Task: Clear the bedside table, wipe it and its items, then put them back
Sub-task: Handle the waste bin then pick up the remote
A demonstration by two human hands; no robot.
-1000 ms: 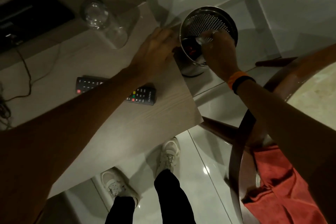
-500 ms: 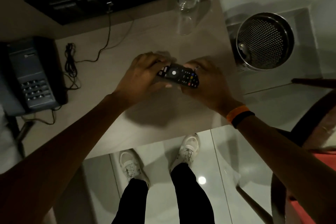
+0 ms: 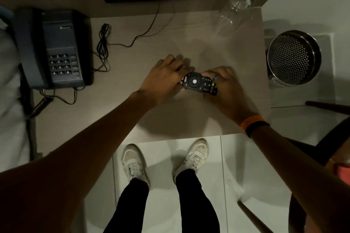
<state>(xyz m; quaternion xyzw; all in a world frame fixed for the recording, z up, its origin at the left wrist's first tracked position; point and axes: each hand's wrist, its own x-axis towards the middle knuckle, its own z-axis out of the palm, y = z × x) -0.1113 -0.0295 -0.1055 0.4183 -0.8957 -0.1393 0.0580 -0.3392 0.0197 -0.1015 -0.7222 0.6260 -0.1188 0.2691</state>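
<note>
– Dim light falls on the pale wood-grain bedside surface [image 3: 132, 100], with white floor tiles below. Where is the remote?

– The black TV remote with coloured buttons [image 3: 198, 83] sits near the middle of the surface, between both hands. The left hand [image 3: 162, 77] closes its grip on the round-pad end; the right hand [image 3: 225, 85] closes on the coloured-button end.

– What might go wrong?

– The clear drinking glass [image 3: 234, 9] at the far right corner stands close to the edge; a careless sweep of the right arm could probably knock it toward the perforated steel bin [image 3: 293, 58] beside the surface. The thin black cable [image 3: 103, 43], lying loose by the dark corded telephone [image 3: 53, 49], may snag if the phone is lifted. Squeezing the remote could also press buttons.

– Any writing?

– A small label sits on the phone's upper face, too small to read. Keypad digits are visible. The remote's markings are not legible.
</note>
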